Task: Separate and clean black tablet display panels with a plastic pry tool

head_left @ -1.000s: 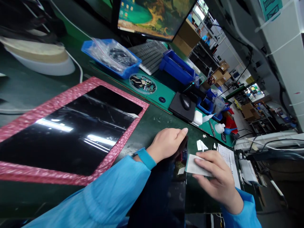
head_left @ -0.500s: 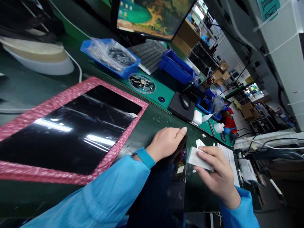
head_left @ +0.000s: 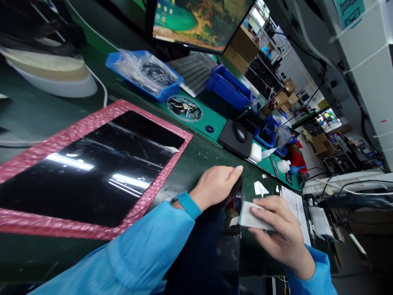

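Note:
My left hand [head_left: 215, 182] is closed over the upper end of a dark glossy panel [head_left: 219, 250], its thumb lying along the top. A blue band circles that wrist. Between the thumb and fingers of my right hand [head_left: 278, 227] is a white rectangular pad with a teal edge [head_left: 251, 215]. The pad's teal edge is at the panel's right-hand border, beside a small pale tab [head_left: 234, 221] on the panel. To the left, a second black glossy panel [head_left: 101, 172] lies flat on pink bubble wrap [head_left: 123, 105].
A crumpled white tissue [head_left: 260, 188] and paper sheets [head_left: 294, 205] lie beyond my right hand. Farther back are a mouse [head_left: 239, 132], a round dish of small parts [head_left: 185, 108], blue bins [head_left: 229, 87], a keyboard [head_left: 195, 71] and a monitor [head_left: 199, 22].
My right hand has moved slightly down and left with the white pad, bringing it against the panel's border and uncovering more of the tissue. My left hand has stayed in place.

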Demonstrator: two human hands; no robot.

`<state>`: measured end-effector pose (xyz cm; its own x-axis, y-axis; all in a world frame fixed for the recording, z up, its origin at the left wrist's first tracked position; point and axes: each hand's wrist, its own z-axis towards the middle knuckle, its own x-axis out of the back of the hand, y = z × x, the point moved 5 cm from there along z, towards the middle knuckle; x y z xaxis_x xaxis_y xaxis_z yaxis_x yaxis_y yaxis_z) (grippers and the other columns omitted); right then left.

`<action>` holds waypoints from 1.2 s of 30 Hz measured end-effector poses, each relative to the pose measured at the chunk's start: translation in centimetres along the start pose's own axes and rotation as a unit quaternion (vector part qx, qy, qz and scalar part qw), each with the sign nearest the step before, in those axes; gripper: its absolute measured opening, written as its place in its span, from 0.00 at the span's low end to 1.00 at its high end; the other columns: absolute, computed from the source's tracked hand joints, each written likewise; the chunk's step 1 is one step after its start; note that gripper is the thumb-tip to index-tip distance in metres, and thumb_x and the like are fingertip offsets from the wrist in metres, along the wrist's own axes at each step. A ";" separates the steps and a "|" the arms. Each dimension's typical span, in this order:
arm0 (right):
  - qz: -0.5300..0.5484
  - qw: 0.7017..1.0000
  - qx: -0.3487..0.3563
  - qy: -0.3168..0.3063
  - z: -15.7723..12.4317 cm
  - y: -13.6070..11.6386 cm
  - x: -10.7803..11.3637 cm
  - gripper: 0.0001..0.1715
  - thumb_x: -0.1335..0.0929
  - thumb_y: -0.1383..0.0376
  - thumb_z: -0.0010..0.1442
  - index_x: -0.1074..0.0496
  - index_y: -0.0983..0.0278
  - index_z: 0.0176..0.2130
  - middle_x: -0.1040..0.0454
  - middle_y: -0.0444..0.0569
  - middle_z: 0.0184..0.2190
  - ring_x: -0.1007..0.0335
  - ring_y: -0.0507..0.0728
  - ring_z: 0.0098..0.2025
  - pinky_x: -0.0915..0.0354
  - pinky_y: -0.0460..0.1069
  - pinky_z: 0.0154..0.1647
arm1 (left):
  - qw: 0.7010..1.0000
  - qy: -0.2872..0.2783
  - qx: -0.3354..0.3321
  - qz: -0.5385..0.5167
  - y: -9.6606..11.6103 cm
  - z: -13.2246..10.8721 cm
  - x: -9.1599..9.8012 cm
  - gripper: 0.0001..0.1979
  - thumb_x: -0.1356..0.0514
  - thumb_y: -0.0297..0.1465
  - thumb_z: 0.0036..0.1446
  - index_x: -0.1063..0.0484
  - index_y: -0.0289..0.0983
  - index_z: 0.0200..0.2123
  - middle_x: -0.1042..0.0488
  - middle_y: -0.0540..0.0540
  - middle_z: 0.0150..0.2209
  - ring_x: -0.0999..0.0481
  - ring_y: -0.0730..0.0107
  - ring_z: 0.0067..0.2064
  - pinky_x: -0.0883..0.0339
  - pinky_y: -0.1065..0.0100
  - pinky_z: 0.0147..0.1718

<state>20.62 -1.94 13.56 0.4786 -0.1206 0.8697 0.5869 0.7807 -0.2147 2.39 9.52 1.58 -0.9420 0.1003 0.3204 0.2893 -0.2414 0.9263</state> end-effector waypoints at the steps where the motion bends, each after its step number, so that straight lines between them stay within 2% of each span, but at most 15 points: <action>1: 0.003 1.000 0.005 -0.009 -0.1 -0.4 0.2 0.26 0.21 0.69 0.74 0.15 0.58 0.67 0.06 0.59 0.56 0.08 0.68 0.51 0.12 0.64 0.49 | 1.000 0.000 0.000 0.000 0.0 0.0 0.0 0.35 0.46 0.46 0.87 0.34 0.46 0.21 0.29 0.50 0.21 0.26 0.59 0.28 0.45 0.56 0.34; 6: 0.013 0.999 0.024 -0.030 -0.3 -1.3 0.7 0.22 0.21 0.68 0.74 0.14 0.60 0.65 0.06 0.58 0.54 0.08 0.66 0.48 0.12 0.63 0.49 | 1.000 0.003 0.002 0.003 0.1 0.1 0.1 0.34 0.45 0.46 0.86 0.32 0.47 0.21 0.28 0.50 0.22 0.27 0.58 0.29 0.44 0.56 0.35; 12: -0.039 0.997 -0.017 0.058 0.6 1.0 0.2 0.24 0.20 0.68 0.73 0.14 0.57 0.65 0.07 0.57 0.56 0.08 0.67 0.53 0.11 0.63 0.52 | 1.000 0.000 0.007 0.005 0.3 0.1 0.2 0.34 0.44 0.42 0.86 0.39 0.47 0.21 0.30 0.51 0.21 0.30 0.59 0.28 0.48 0.55 0.34; 19: -0.048 0.997 -0.019 0.056 1.2 2.2 -1.0 0.22 0.20 0.65 0.75 0.14 0.54 0.66 0.06 0.57 0.56 0.08 0.68 0.52 0.11 0.65 0.50 | 1.000 0.000 0.003 0.003 0.2 0.1 0.1 0.35 0.45 0.44 0.87 0.36 0.46 0.21 0.28 0.50 0.21 0.26 0.59 0.28 0.47 0.56 0.34; 27: -0.012 1.000 -0.012 0.007 -0.2 0.3 -0.3 0.28 0.21 0.68 0.74 0.16 0.53 0.69 0.06 0.58 0.56 0.08 0.71 0.52 0.11 0.68 0.48 | 1.000 -0.003 0.005 0.008 0.1 0.1 0.0 0.34 0.46 0.45 0.86 0.38 0.47 0.21 0.28 0.50 0.22 0.27 0.58 0.28 0.47 0.55 0.34; 33: 0.018 0.999 -0.002 -0.029 -1.1 -1.6 0.3 0.31 0.22 0.69 0.72 0.17 0.53 0.71 0.05 0.58 0.55 0.07 0.72 0.46 0.10 0.71 0.46 | 1.000 -0.008 0.011 0.010 0.5 0.0 0.3 0.32 0.48 0.45 0.86 0.42 0.47 0.22 0.31 0.50 0.22 0.29 0.58 0.30 0.48 0.56 0.36; 36: 0.011 1.000 -0.007 -0.019 -1.0 -1.4 0.5 0.31 0.21 0.67 0.72 0.16 0.52 0.71 0.05 0.56 0.55 0.06 0.71 0.46 0.10 0.70 0.46 | 1.000 -0.013 0.019 0.012 0.6 0.0 0.4 0.33 0.47 0.44 0.86 0.42 0.47 0.22 0.31 0.51 0.22 0.28 0.58 0.31 0.48 0.56 0.36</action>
<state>20.70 -3.67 13.84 0.4663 -0.0795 0.8810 0.5852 0.7746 -0.2398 2.15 9.38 2.32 -0.9303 0.1195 0.3467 0.3181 -0.2076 0.9251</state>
